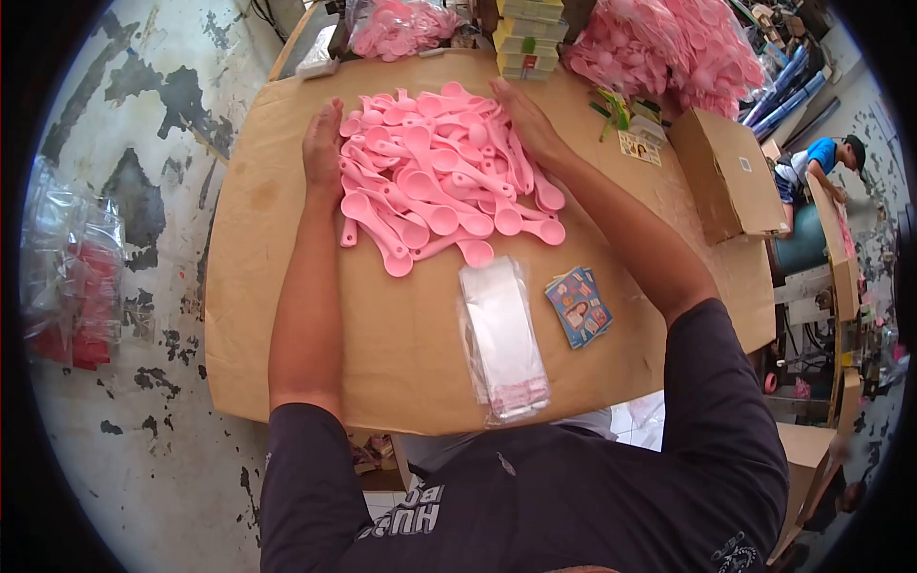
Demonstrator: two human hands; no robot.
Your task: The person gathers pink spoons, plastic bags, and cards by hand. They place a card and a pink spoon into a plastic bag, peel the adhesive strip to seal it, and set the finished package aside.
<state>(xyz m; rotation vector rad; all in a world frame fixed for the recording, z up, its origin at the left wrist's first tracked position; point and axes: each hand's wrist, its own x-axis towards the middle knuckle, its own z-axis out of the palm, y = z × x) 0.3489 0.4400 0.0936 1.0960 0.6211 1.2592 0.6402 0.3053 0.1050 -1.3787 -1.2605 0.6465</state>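
Note:
A heap of pink plastic spoons (430, 177) lies on the brown table (287, 363). Against its left side rests my left hand (323, 145), upright on its edge, the fingers extended. My right hand (527, 119) lies along the heap's upper right side, also with fingers stretched out. Neither hand grips a spoon. Below the heap is a stack of clear plastic bags (503, 339). To the right of the bags sits a small pile of blue printed cards (579, 307).
Stacked yellow boxes (528, 43) stand at the far edge. Bags of pink spoons (669, 57) are at the back right, with another bag (401, 29) at the back left. A cardboard box (726, 177) stands on the right. Another person (821, 158) is farther right.

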